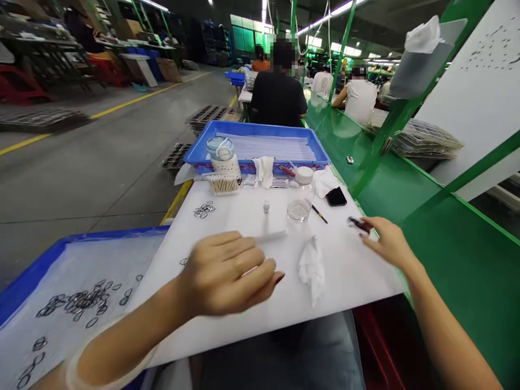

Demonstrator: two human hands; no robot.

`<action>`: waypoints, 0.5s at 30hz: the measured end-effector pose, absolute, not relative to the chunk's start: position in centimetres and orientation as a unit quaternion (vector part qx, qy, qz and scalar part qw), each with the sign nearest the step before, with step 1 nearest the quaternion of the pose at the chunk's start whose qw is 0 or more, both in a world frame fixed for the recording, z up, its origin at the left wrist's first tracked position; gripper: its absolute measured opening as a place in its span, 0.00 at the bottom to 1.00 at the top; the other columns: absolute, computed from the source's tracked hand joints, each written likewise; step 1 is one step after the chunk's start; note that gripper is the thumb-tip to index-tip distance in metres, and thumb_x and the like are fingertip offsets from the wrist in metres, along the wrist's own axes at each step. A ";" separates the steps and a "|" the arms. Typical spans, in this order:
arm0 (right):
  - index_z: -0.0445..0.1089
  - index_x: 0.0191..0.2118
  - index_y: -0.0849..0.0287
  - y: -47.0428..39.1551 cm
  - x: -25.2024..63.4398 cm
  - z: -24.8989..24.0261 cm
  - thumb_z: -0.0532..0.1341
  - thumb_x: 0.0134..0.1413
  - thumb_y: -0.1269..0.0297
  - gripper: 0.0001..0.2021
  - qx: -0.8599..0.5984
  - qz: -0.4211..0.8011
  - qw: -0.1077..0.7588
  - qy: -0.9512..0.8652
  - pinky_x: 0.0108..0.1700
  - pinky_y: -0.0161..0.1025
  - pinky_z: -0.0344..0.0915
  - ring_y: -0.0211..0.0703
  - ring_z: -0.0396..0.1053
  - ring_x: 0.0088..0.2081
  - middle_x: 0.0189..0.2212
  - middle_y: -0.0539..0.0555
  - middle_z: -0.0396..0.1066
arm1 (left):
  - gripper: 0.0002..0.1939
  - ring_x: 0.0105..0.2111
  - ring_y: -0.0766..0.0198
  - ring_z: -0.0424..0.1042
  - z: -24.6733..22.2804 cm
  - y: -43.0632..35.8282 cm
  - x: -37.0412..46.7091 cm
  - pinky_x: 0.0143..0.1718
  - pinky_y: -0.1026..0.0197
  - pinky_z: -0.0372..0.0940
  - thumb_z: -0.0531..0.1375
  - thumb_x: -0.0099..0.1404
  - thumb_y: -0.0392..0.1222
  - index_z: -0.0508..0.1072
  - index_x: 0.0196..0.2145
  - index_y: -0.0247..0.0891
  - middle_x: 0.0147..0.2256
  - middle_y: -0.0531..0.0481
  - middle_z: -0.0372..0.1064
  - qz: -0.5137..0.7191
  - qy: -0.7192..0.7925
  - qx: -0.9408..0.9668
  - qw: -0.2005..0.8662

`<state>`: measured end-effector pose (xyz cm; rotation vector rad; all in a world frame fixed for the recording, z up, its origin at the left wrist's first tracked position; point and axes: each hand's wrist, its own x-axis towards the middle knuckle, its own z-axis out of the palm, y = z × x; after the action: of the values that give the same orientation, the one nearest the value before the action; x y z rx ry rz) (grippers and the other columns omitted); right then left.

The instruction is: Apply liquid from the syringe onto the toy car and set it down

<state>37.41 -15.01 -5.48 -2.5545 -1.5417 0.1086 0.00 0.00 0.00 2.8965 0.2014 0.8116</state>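
Dark tool (359, 224), pinched in the right hand's (384, 241) grip!
Light, level pinch should suit it; left hand's (231, 273) grip, cannot tell.

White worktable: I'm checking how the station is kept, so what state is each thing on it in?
Blue rectangular plastic tray: open, upright, holding white sheets
Clear jar with blue lid: lid on
White-capped clear jar: capped, upright
Clear round glass dish: open, upright
White cloth: crumpled
Black rectangular phone: lying flat, screen dark
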 end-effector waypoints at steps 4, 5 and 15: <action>0.70 0.55 0.59 -12.3 25.5 -6.9 0.60 0.56 0.72 0.20 -0.548 0.077 0.121 -0.824 0.51 0.47 0.67 0.49 0.71 0.48 0.48 0.59 0.74 | 0.17 0.26 0.66 0.68 -3.8 2.7 2.3 0.27 0.63 0.59 0.61 0.66 0.57 0.74 0.30 0.39 0.30 0.53 0.72 0.070 0.102 0.961 0.246; 0.70 0.55 0.60 -11.6 23.3 -7.3 0.59 0.57 0.74 0.19 -0.501 0.085 0.107 -0.855 0.50 0.47 0.68 0.49 0.71 0.47 0.46 0.58 0.74 | 0.19 0.27 0.65 0.69 -4.7 3.1 2.4 0.28 0.63 0.59 0.63 0.63 0.59 0.73 0.29 0.39 0.30 0.53 0.72 0.036 0.120 0.951 0.282; 0.72 0.48 0.55 -13.4 25.9 -9.7 0.62 0.60 0.62 0.11 -0.711 0.061 0.256 -0.652 0.42 0.44 0.72 0.47 0.72 0.42 0.46 0.57 0.71 | 0.46 0.62 0.46 0.60 -8.2 3.0 2.3 0.58 0.49 0.56 0.76 0.48 0.46 0.64 0.61 0.45 0.64 0.42 0.60 -0.036 0.032 0.937 0.347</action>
<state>25.89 -13.39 -9.72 -1.9301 -1.7698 0.1652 2.34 2.99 -8.23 2.4294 0.0829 -0.0932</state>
